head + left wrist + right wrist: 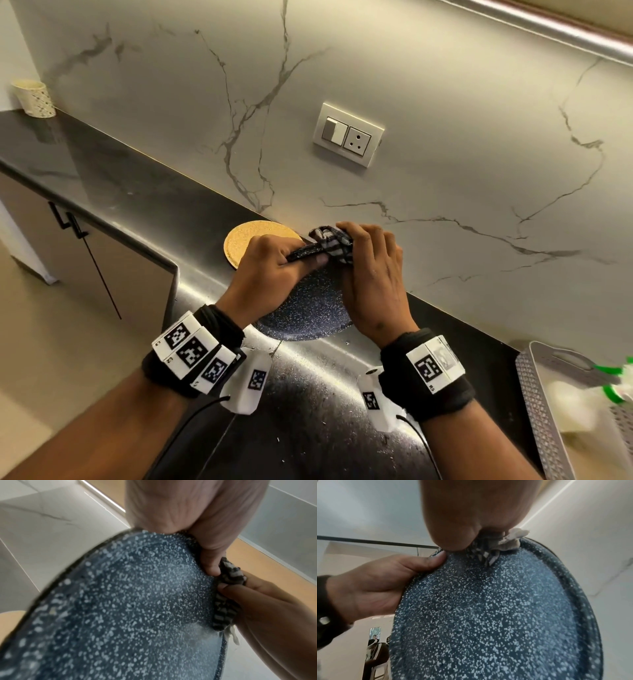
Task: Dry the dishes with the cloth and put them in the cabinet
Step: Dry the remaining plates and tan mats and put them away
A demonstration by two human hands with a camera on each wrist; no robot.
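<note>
A blue speckled plate [308,308] is held tilted above the dark table [102,178], gripped at its far rim by the left hand [270,270]. A checked cloth [334,243] is bunched against that rim in the closed grip of the right hand [373,274]. Most of the plate is hidden behind both hands. A cork trivet [246,236] is partly covered; the grey basket [541,404] is cut off.

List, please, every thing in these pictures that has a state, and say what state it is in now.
speckled blue plate: held tilted above the counter, being wiped at its rim
checked cloth: bunched up, pressed on the plate's rim
left hand: grips the plate's rim
right hand: grips the cloth
cork mat: flat on the counter
lower cabinet doors: closed
</note>
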